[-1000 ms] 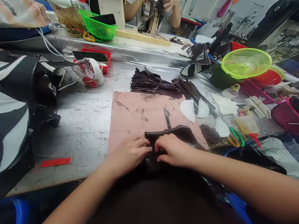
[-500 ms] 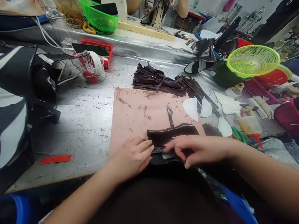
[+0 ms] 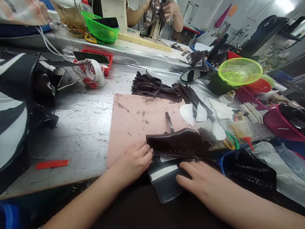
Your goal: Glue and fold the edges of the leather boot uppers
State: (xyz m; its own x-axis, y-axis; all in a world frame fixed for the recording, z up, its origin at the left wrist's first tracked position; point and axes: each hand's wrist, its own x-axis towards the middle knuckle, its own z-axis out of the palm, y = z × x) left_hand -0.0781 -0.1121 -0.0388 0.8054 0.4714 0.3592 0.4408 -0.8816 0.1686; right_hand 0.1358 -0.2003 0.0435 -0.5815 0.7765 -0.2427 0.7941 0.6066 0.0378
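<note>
A dark brown leather piece with a row of small pale marks lies across the lower edge of the pink board. My left hand is closed on its left end, fingertips and thumb pressed together. Below it, a black panel with a white stripe hangs toward my lap. My right hand rests on this panel's right side, fingers spread. A narrow dark strip lies on the board just above the leather piece.
Bundled dark strips lie behind the board. Two white half-round pieces are at its right. A clear cup and an orange-red strip lie left. Baskets stand right. Another person's hands work across the table.
My right hand has moved down and opened out from its bent-finger pose. The leather piece's marked face and the striped panel now show. The view has shifted toward the right.
</note>
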